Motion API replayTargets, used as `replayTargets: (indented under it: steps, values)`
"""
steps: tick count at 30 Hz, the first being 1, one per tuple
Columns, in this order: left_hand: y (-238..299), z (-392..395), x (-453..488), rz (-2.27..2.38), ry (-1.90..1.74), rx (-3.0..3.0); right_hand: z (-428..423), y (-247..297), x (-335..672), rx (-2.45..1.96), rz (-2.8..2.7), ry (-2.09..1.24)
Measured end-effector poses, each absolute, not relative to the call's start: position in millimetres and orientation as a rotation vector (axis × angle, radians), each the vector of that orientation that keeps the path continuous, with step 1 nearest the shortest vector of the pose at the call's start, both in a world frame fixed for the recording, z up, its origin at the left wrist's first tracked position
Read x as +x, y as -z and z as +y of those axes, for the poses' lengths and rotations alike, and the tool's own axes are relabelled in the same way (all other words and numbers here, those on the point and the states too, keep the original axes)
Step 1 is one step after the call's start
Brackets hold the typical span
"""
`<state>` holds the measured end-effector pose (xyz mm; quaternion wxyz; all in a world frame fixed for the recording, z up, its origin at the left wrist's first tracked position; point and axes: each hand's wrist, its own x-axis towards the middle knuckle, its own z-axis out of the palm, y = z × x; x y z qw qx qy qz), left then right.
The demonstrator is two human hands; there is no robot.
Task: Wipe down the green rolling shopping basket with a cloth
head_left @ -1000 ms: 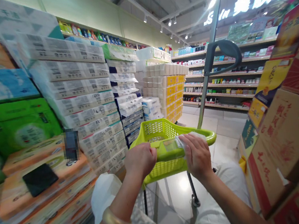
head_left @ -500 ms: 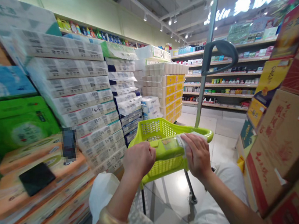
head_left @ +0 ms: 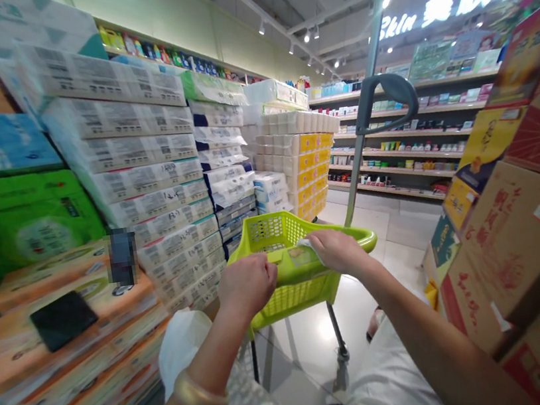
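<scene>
A lime-green plastic shopping cart (head_left: pixel 293 298) stands in front of my knees, its open perforated basket facing up. My left hand (head_left: pixel 247 285) is closed around the left part of the cart's handle (head_left: pixel 284 269). Under the fingers of my right hand (head_left: pixel 340 250) a thin white wipe (head_left: pixel 304 242) is pressed onto the handle's top, over the pale label panel near its middle. Most of the wipe is hidden by that hand. A grey loop grip (head_left: pixel 386 102) on a metal pole (head_left: pixel 355 180) rises behind the cart's right side.
Tall stacks of wrapped paper packs (head_left: pixel 142 150) stand on the left. A dark flat object (head_left: pixel 64 320) and a pixelated item (head_left: pixel 123 257) lie on the orange packs (head_left: pixel 13 346). Cardboard boxes (head_left: pixel 520 234) rise close on the right. Stocked shelves (head_left: pixel 401 134) line the back.
My right hand has slid left along the handle with the wipe, from the right part toward the middle, and turned sideways. The cart has shifted slightly left. My left hand keeps its hold.
</scene>
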<state>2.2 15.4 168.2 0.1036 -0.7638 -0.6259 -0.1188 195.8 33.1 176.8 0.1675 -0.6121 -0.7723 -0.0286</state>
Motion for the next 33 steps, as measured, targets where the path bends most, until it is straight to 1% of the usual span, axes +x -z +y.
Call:
replayTargets:
  steps: [2,4,7,10,17,20,25,28,31,33]
  values:
    - [-169,14,3,-1.85,0.348,-2.25,37,-182,202,-1.864,-2.195,0.052]
    - [-168,13,5,-1.846,0.359,-2.244,36,-186,193,-1.906,-2.251,0.1]
    - [-167,13,6,-1.842,0.382,-2.246,30,-188,164,-1.735,-2.428,0.197]
    - [-166,14,3,-1.844,0.383,-2.254,27,-189,147,-1.569,-2.493,0.209]
    - [-170,19,-7,-1.872,0.336,-2.271,39,-187,204,-1.916,-2.445,0.203]
    - [-172,22,-10,-1.888,0.332,-2.26,40,-183,213,-1.97,-2.377,0.19]
    - [-173,29,-16,-1.858,0.308,-2.275,31,-180,189,-1.912,-2.25,0.159]
    - [-173,35,-24,-1.845,0.307,-2.274,24,-175,192,-1.828,-2.238,0.187]
    - [-171,41,-35,-1.81,0.32,-2.282,16,-165,214,-1.826,-2.216,0.282]
    - [-171,46,-43,-1.762,0.336,-2.308,10,-157,230,-1.744,-2.235,0.384]
